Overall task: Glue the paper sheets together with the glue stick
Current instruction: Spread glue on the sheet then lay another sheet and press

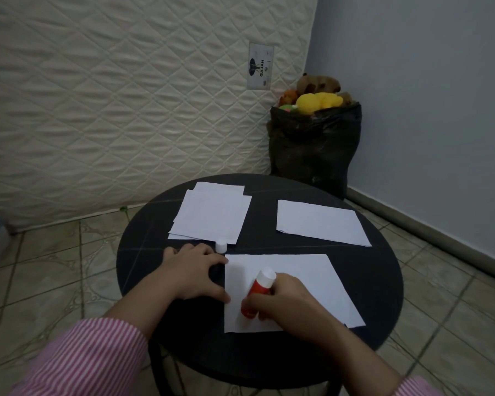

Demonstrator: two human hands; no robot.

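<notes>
A white paper sheet lies at the near side of the round black table. My right hand grips a red glue stick, tilted with its lower end on the sheet and its white end pointing up. My left hand rests flat on the table, its fingertips on the sheet's left edge. The small white cap stands just beyond my left hand. A stack of white sheets lies at the far left of the table. Another white sheet lies at the far right.
A quilted cream mattress leans upright behind the table. A black bag filled with soft toys stands in the corner by the blue wall. Tiled floor surrounds the table.
</notes>
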